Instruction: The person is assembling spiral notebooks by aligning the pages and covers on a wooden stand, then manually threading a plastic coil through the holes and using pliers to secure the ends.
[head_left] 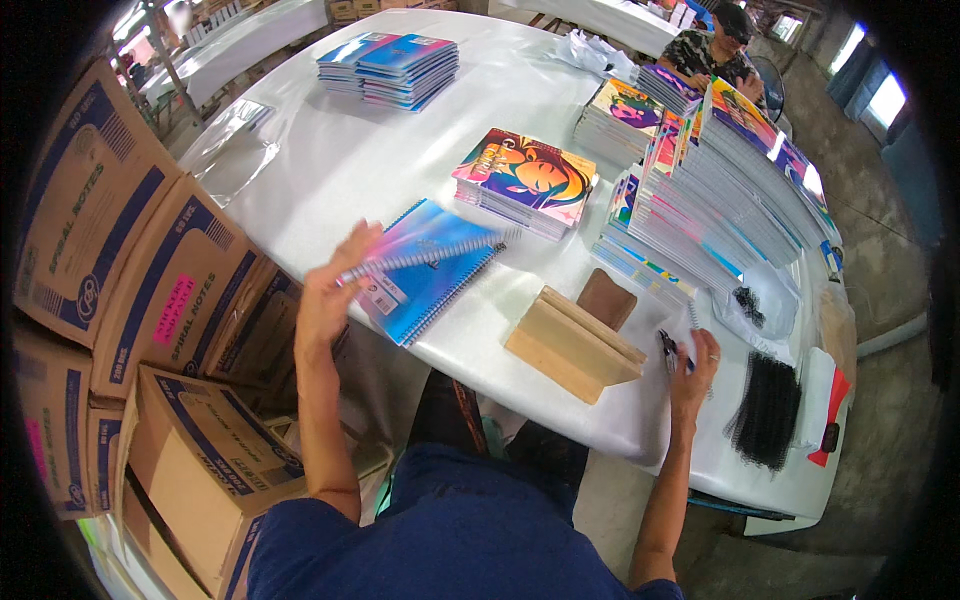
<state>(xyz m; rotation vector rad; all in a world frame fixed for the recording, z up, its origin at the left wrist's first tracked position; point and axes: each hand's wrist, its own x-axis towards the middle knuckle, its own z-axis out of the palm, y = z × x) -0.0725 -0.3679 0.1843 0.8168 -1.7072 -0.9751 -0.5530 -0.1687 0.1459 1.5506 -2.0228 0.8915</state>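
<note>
My left hand [330, 295] is closed on the end of a spiral notebook [425, 252], smeared by motion and held edge-on. Beneath it a blue spiral notebook [405, 300] lies near the table's front edge, its coil toward the right. Off to the right, my right hand [695, 375] is curled round pliers [668, 350] with dark jaws. A thin clear coil [694, 316] stands up beside those fingers; whether it is also gripped I cannot tell. Between the hands sits a wooden block jig [575, 345], with a brown flat piece [607, 298] behind it.
Bound books with illustrated covers [525, 175] stand beyond the jig, and tall book stacks [735, 190] fill the right. Black coils [765, 410] lie at the right edge. Blue notebooks [410, 65] are piled at the back. Cardboard boxes [165, 280] crowd the left. A person [715, 50] sits across.
</note>
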